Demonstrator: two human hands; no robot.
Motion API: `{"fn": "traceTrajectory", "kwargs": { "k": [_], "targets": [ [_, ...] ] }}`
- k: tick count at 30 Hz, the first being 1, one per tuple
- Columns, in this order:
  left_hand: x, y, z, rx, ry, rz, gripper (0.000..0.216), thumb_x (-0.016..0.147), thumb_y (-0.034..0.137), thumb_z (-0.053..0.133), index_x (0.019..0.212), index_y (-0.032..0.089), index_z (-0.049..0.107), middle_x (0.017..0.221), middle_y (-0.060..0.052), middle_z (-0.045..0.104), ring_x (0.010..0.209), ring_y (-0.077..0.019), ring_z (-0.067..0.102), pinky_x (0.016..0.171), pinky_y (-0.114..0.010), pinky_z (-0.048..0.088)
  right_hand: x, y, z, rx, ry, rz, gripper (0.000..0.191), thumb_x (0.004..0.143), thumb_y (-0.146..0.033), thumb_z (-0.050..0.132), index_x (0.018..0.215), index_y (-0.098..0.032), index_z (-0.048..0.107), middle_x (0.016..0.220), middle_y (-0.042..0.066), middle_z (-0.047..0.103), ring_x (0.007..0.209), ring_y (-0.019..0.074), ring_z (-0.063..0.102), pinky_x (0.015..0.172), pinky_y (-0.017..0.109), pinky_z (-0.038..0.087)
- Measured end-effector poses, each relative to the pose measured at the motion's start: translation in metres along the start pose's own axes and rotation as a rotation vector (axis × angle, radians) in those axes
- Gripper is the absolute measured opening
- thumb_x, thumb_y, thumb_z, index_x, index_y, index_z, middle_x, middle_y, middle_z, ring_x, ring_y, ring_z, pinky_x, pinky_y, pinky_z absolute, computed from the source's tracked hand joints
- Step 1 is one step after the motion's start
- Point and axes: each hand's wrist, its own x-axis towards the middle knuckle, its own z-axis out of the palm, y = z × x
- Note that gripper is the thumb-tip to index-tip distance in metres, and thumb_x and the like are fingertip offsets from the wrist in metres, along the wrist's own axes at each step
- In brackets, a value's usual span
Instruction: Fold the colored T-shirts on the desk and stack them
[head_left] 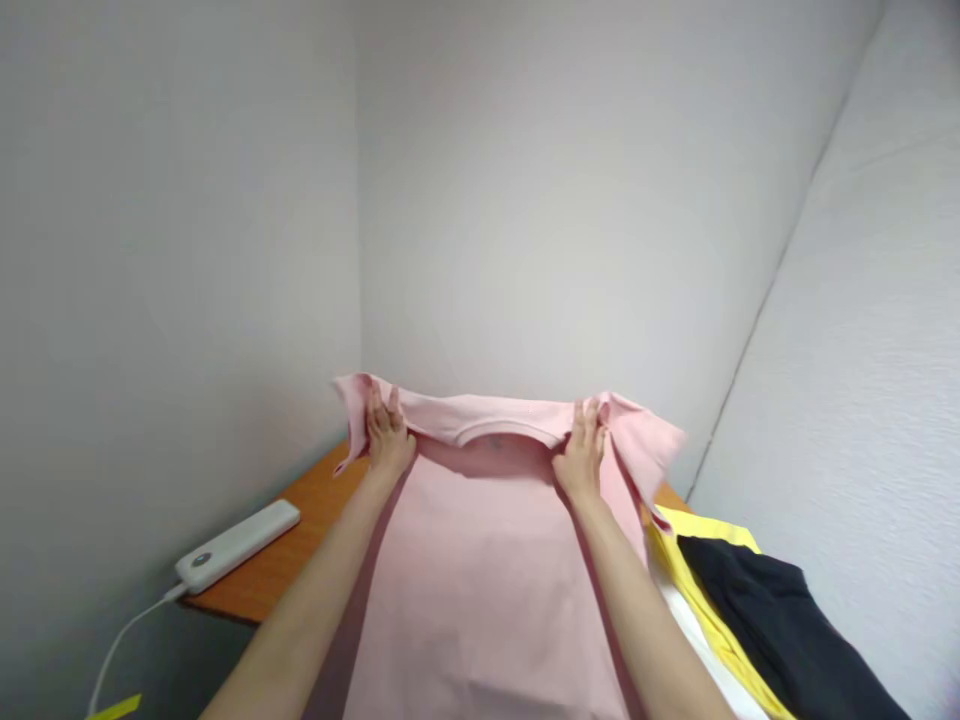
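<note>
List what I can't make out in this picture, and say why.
All in the head view:
- Pink shirt: its lower hem, cut off by the bottom edge.
- Mark inside the collar: too small and blurred to read.
- White cable: its far end, cut off by the bottom edge.
- Black cloth: its near end, cut off by the bottom edge.

Matt cloth, smooth plastic and wood
Shirt [480, 560] of smooth, matt cloth; black garment [780, 610], four o'clock, matt cloth; table [319, 510], eight o'clock, wood-look; power bank [244, 545], smooth plastic.
</note>
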Motion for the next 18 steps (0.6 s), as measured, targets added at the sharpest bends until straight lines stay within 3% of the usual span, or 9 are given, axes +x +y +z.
{"fn": "traceTrajectory", "kwargs": {
  "k": [2, 4, 7, 12, 18],
  "targets": [
    [-0.003, -0.03, 0.035, 0.376, -0.202, 0.018, 0.061, 0.092, 0.021, 0.043, 0.149, 0.01, 0.026, 0.161, -0.016, 0.003, 0.148, -0.0339, 0.0, 0.118, -0.053, 0.006, -0.01, 0.007, 0.039, -0.075, -0.104, -0.017, 0.069, 0.09, -0.024, 0.049, 0.151, -0.009, 0.021, 0.159, 0.017, 0.011, 0.146, 0.0292, 0.005, 0.117, 0.049, 0.009],
    [-0.012, -0.062, 0.065, 0.6, -0.43, 0.053, 0.055, 0.091, 0.025, 0.041, 0.145, 0.014, 0.038, 0.161, -0.011, 0.011, 0.148, -0.0297, 0.006, 0.119, -0.048, 0.008, -0.026, 0.02, 0.078, -0.152, -0.29, -0.045, 0.065, 0.09, -0.025, 0.045, 0.149, -0.007, 0.027, 0.158, 0.017, 0.017, 0.147, 0.027, 0.002, 0.117, 0.047, 0.003],
    [-0.028, -0.107, 0.093, 0.637, -0.594, 0.033, 0.051, 0.092, 0.037, 0.04, 0.139, 0.02, 0.05, 0.157, -0.009, 0.028, 0.146, -0.0291, 0.018, 0.118, -0.05, 0.01, -0.049, 0.047, 0.126, -0.201, -0.526, 0.012, 0.059, 0.095, -0.039, 0.039, 0.147, -0.012, 0.035, 0.157, 0.016, 0.022, 0.146, 0.03, 0.005, 0.115, 0.051, 0.006],
    [-0.017, -0.151, 0.118, 0.721, -0.678, -0.097, 0.064, 0.091, 0.057, 0.032, 0.147, 0.026, 0.038, 0.158, -0.013, 0.023, 0.144, -0.041, 0.018, 0.11, -0.066, 0.012, -0.045, 0.087, 0.16, -0.253, -0.618, 0.124, 0.062, 0.095, -0.059, 0.031, 0.15, -0.029, 0.032, 0.159, 0.007, 0.018, 0.146, 0.0346, 0.008, 0.113, 0.055, 0.01],
    [0.02, -0.169, 0.15, 0.723, -0.703, -0.082, 0.068, 0.09, 0.063, 0.027, 0.149, 0.029, 0.034, 0.159, -0.011, 0.019, 0.145, -0.0388, 0.016, 0.109, -0.067, 0.013, -0.008, 0.109, 0.181, -0.315, -0.611, 0.239, 0.068, 0.092, -0.065, 0.024, 0.151, -0.031, 0.027, 0.16, 0.004, 0.016, 0.145, 0.0354, 0.005, 0.112, 0.057, 0.009]
  ]
}}
